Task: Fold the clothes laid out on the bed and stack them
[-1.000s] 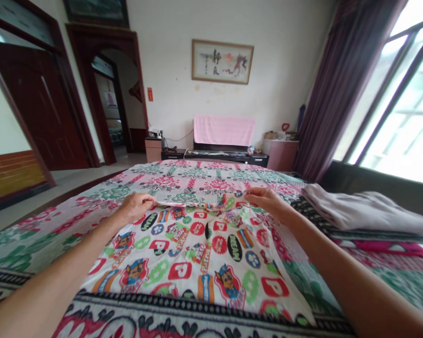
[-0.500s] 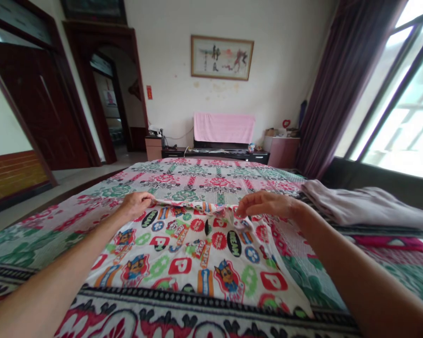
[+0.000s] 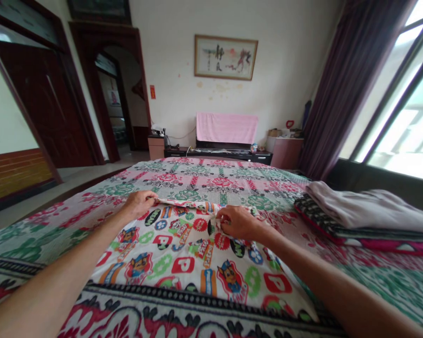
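Note:
A white cloth printed with cartoon dogs and badges (image 3: 183, 253) lies spread on the flowered bedspread (image 3: 211, 178) in front of me. My left hand (image 3: 140, 203) pinches the cloth's far left corner against the bed. My right hand (image 3: 237, 221) is closed on the cloth's far edge near its middle, with a fold of fabric gathered under the fingers.
A stack of folded clothes (image 3: 363, 213), grey on top, sits on the bed at the right. Beyond the bed are a low dark cabinet (image 3: 218, 154) with a pink towel (image 3: 226, 127), an open doorway (image 3: 114, 108) at left, and a curtained window (image 3: 402, 103) at right.
My right hand has lifted the cloth's far right corner and carried it leftward to the middle of the far edge. My left hand has stayed at the far left corner.

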Motion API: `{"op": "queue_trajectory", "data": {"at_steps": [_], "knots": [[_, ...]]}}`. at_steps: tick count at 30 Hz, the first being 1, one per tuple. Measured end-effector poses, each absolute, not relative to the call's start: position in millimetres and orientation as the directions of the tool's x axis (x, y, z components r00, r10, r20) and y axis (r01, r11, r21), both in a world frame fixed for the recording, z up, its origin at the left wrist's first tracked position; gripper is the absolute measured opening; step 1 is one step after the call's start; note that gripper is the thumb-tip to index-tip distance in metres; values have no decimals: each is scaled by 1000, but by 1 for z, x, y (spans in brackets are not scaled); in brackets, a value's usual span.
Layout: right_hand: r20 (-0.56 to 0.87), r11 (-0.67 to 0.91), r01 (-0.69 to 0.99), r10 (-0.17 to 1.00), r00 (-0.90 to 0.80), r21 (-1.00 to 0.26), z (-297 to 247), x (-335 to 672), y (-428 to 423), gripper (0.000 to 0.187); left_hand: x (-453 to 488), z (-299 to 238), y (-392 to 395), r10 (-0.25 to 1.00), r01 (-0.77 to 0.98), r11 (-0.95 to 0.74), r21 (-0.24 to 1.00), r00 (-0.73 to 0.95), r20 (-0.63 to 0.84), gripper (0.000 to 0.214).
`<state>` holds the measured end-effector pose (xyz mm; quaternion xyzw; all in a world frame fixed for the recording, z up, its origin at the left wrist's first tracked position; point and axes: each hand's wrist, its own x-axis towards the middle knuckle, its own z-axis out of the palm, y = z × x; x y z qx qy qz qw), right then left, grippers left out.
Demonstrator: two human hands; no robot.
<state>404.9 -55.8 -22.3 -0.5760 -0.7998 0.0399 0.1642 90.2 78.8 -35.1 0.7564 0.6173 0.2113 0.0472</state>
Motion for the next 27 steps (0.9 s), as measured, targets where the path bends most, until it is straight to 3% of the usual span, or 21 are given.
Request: {"op": "queue_trajectory", "data": {"at_steps": [2,5,10,14,22,27], "knots": [[245,315,903,937,-248,-293,-25,408,-52,26,89,-36,81,955,907,-227,354,138,261,36],[247,295,836,949,-198,-462,-24,420,-44,26,88,-35,84,955,883,-235,407,131,266,36],[78,241,668,961,-265,-704,-15,433,-42,26,83,-35,88,960,841,-243,483,139,241,36],[-85,157,693,950,-301,-703,-11,432,-48,27,78,-35,87,945,845,-304,439,210,251,35],[-65,168,649,945,-319,-742,-5,433,-51,21,76,-14,73,938,867,-332,371,262,227,31],[-95,179,662,930,-355,-728,-1,432,-56,22,70,2,63,914,855,-386,346,404,20,28]]}}
